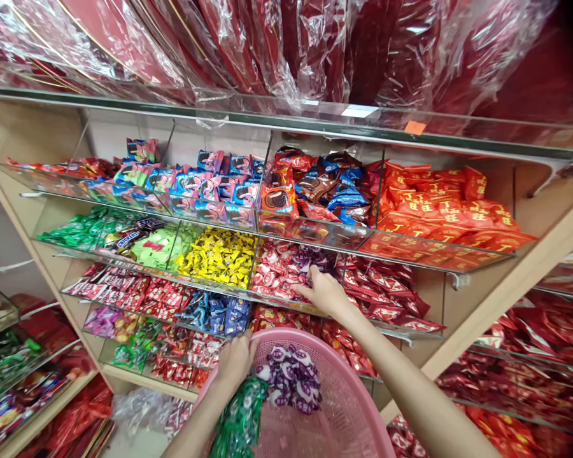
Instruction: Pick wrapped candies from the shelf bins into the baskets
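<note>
My left hand (236,362) is closed round the rim of a pink plastic basket (363,401). Inside the basket lie a pile of purple-and-white wrapped candies (291,381) and a heap of green wrapped candies (241,416). My right hand (327,294) reaches over the front edge of a shelf compartment, thumb and index finger apart, with no candy visible between them. Just beyond its fingertips are dark purple wrapped candies (310,259). Red-and-white wrapped candies (277,267) fill the left side of that compartment. The other fingers of this hand are partly hidden.
Clear dividers split the tiered shelves. Yellow candies (217,257) lie left of my right hand, red packets (386,289) right. Above are blue-and-pink cookie packs (219,184) and orange-red packets (444,203). A glass shelf edge (277,124) runs overhead, beneath plastic-wrapped red goods (248,51).
</note>
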`<move>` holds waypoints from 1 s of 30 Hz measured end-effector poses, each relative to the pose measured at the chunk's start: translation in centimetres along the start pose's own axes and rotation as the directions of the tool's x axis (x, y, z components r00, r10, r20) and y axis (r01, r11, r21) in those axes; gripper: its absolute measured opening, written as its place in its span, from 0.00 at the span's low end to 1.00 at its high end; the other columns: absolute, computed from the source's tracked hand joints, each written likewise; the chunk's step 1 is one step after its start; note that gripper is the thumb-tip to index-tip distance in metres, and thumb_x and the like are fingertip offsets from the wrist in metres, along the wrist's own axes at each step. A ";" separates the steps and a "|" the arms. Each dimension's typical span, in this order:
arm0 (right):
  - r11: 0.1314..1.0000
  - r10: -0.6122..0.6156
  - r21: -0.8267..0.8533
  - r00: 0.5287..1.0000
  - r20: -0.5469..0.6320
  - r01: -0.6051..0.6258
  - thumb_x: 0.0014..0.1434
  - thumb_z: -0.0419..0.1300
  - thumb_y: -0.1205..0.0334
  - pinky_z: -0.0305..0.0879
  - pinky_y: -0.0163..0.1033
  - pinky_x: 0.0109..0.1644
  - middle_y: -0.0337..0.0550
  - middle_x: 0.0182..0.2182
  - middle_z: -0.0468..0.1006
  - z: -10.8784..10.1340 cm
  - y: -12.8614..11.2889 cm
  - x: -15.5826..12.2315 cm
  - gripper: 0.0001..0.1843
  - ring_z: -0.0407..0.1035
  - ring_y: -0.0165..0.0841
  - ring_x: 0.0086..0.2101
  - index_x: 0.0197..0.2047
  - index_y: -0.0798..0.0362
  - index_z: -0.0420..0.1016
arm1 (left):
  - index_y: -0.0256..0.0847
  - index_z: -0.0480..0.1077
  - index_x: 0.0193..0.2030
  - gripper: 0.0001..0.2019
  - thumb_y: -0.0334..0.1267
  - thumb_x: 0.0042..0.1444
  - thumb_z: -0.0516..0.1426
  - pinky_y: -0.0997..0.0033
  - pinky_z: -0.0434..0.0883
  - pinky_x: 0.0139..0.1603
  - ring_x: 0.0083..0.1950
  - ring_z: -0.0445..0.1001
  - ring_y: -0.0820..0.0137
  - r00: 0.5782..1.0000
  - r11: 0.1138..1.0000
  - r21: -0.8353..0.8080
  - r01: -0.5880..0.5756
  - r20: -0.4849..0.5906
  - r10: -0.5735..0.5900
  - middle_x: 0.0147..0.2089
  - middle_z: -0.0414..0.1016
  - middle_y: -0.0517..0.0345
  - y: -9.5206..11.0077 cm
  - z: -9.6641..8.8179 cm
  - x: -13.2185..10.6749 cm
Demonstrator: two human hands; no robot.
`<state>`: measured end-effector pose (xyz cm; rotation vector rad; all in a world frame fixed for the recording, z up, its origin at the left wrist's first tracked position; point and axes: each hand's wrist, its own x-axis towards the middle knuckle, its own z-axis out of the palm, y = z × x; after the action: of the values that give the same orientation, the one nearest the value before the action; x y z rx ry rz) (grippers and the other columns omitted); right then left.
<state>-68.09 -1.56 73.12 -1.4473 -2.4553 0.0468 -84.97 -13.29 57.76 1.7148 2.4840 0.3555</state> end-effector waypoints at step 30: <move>0.959 0.022 0.277 0.992 0.121 -0.055 0.45 0.58 0.41 0.59 0.36 0.36 0.49 0.41 0.73 2.3 0.7 2.1 0.29 0.69 0.38 0.38 0.42 0.54 0.59 | 0.42 0.62 0.51 0.22 0.49 0.60 0.37 0.69 0.65 0.37 0.41 0.74 0.63 1.000 1.000 0.000 0.012 0.015 -0.012 0.40 0.75 0.49 0.0 0.2 0.2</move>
<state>-69.07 0.84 71.26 -1.4011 -2.3900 0.4804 -85.04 -13.12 57.60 1.6957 2.4822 0.3407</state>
